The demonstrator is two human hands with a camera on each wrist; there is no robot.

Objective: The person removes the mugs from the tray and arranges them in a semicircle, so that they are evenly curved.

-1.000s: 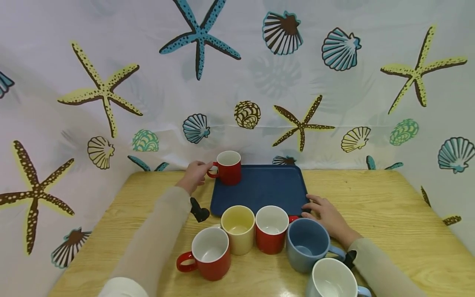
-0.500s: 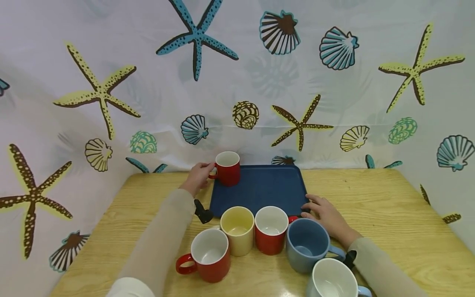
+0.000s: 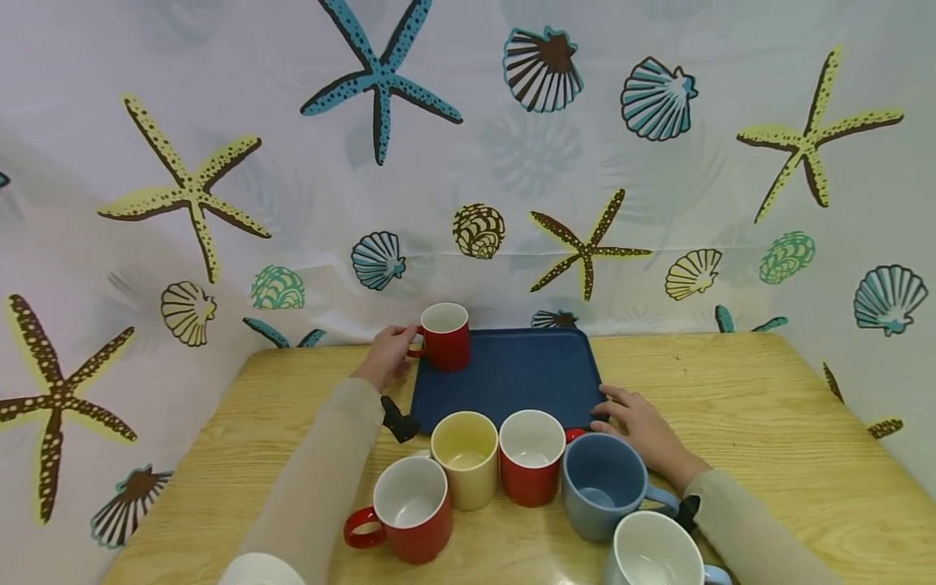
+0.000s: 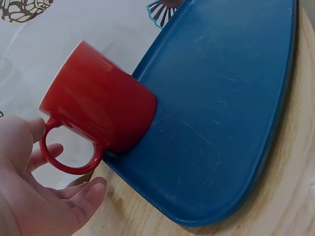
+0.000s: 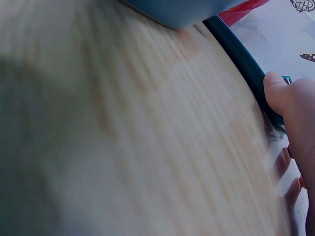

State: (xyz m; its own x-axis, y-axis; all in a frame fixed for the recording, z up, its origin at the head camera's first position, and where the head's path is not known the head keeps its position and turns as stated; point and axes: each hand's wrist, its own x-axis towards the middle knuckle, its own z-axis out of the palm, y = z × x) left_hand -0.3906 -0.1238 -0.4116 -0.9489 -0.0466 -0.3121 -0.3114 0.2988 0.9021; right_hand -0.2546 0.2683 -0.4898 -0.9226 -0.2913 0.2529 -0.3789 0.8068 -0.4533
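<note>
A red mug (image 3: 447, 345) with a white inside stands upright on the rear left corner of a blue tray (image 3: 512, 378). My left hand (image 3: 385, 355) is at its handle, the thumb on the near side and a finger behind the loop in the left wrist view (image 4: 44, 182). The other fingers are loosely bent below. My right hand (image 3: 643, 426) rests at the tray's front right corner with relaxed fingers; its thumb touches the tray rim (image 5: 241, 56) in the right wrist view.
In front of the tray stand a yellow mug (image 3: 471, 479), a second red mug (image 3: 530, 479), a third red mug (image 3: 420, 532) at left, a blue mug (image 3: 595, 512) and a white-lined mug (image 3: 658, 561) with a blue handle. A patterned cloth (image 3: 439, 179) hangs behind the wooden table (image 3: 702, 374).
The head view has shifted slightly. My left hand stays at the red mug's handle with a small shift of its fingers, and my right hand keeps its place at the tray.
</note>
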